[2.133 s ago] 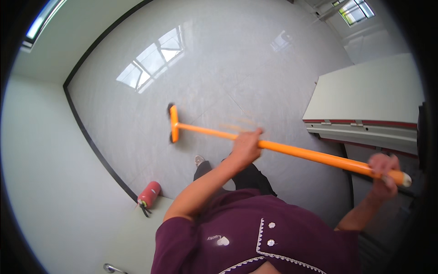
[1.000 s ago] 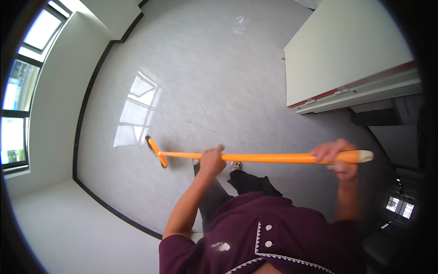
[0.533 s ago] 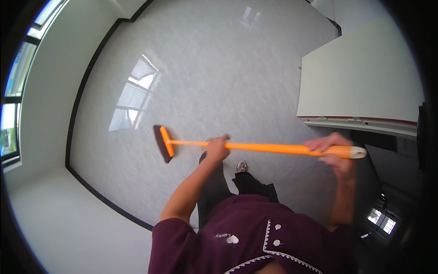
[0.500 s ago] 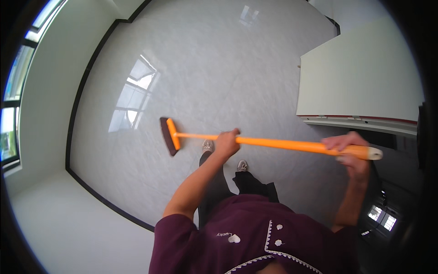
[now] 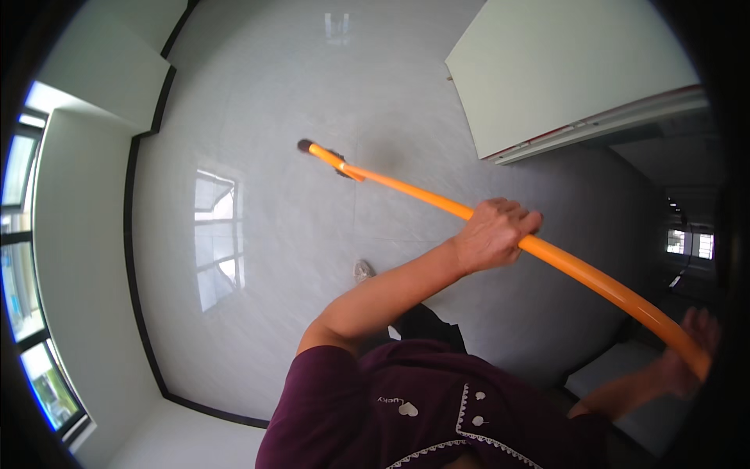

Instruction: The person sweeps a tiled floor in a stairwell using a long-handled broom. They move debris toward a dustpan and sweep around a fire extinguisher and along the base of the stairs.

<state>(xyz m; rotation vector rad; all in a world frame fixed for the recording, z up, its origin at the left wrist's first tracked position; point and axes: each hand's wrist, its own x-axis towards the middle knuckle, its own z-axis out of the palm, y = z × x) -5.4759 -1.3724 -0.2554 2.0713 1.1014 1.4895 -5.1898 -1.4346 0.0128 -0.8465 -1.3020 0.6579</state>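
An orange broom (image 5: 590,273) slants across the view, from the far middle down to the lower right. My left hand (image 5: 494,234) is closed round the middle of its handle, knuckles up. Near the top end of the handle my right hand (image 5: 698,344) wraps round it, partly blurred and close to the dark rim. The broom head (image 5: 332,162), orange with dark bristles, shows nearly edge-on. A soft shadow falls on the floor beside it, and whether the bristles touch the floor I cannot tell.
Grey glossy floor (image 5: 289,344) spreads ahead, with window reflections. A white cabinet or panel (image 5: 570,70) stands at far right. Along the left run a white wall (image 5: 86,234) with dark skirting and windows (image 5: 22,281). My shoe (image 5: 362,270) is below the handle.
The broom head has swung away from me and turned edge-on. Both hands have moved right with the handle, the right one also nearer to me. The surroundings have shifted in view.
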